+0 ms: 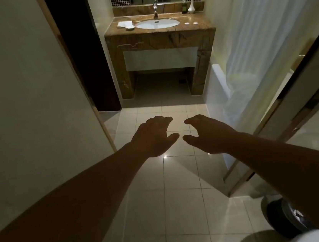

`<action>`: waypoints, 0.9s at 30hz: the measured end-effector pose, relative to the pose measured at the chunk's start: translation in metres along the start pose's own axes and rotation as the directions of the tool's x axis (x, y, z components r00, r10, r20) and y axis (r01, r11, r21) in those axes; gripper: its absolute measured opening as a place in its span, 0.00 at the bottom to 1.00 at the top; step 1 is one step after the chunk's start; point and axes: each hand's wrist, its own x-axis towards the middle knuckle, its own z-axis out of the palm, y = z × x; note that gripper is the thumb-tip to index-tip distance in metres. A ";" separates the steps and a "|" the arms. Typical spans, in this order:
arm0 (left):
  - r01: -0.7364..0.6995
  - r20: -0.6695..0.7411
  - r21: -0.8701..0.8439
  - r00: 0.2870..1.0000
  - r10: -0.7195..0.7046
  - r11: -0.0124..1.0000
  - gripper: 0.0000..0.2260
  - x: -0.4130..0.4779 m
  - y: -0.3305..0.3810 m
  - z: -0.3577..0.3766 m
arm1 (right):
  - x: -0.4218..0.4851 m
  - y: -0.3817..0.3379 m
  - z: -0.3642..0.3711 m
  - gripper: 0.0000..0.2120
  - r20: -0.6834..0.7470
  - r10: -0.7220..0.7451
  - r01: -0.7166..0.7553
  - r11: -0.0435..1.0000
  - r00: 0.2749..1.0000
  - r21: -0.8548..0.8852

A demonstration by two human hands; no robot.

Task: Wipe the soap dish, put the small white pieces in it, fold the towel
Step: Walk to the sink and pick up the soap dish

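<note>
My left hand (153, 136) and my right hand (208, 133) are stretched out in front of me over the tiled floor, palms down, fingers apart, holding nothing. Far ahead stands a brown marble vanity (160, 38). On its left side lies a white folded towel (124, 23) with a small soap dish (129, 27) just in front of it. Two small white pieces (191, 23) rest on the right side of the counter, past the white basin (157, 23). Both hands are well short of the vanity.
A faucet (155, 8) rises behind the basin, with a white vase (191, 5) and a dark bottle (184, 7) at the back right. A white shower curtain (256, 48) hangs on the right over a tub. A door frame (81, 80) borders the left. A dark round object (285, 218) sits at lower right.
</note>
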 end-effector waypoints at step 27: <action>0.054 0.107 0.025 0.993 -0.057 0.998 0.29 0.296 -0.087 0.006 | 0.288 0.125 -0.049 0.29 0.055 0.063 -0.066 0.996 0.996 0.059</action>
